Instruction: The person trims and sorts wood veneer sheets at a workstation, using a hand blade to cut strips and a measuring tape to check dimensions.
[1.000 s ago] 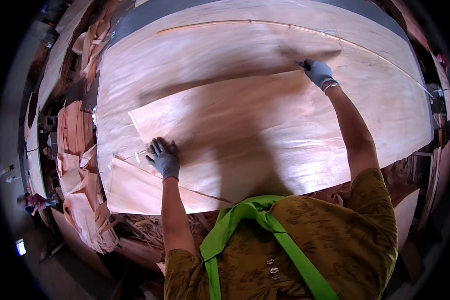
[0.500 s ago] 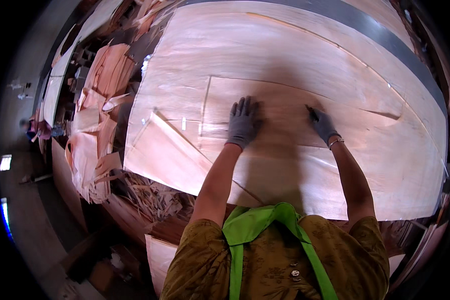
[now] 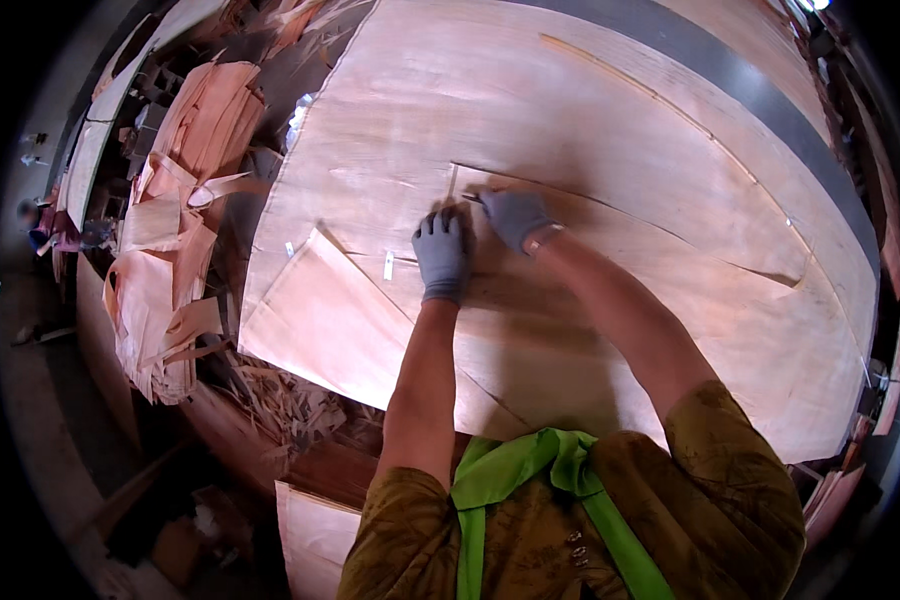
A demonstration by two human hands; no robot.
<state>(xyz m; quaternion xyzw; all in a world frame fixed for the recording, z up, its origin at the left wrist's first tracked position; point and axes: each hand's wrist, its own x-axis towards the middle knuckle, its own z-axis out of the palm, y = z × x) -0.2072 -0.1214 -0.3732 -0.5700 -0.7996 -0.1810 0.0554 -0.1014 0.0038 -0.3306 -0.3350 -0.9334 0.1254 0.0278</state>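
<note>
A large pale wood veneer sheet lies before me, with a rectangular veneer piece on it. My left hand, in a grey glove with dark fingertips, presses on the veneer by that piece's left end, fingers slightly bent and holding nothing. Close to its right, my right hand, also gloved, is closed round a small, dark, thin tool. The tool's tip points left, towards the piece's left edge; its exact kind is hard to make out. A triangular veneer flap lies left of my left forearm.
Torn veneer strips are heaped at the left, with shavings below them. A thin strip curves along the sheet's far right, inside a grey band. Another person is far off at the left.
My right hand has swung left with the tool, from the piece's right part to its left end. My left hand has shifted left and its fingers have bent. The view has turned slightly.
</note>
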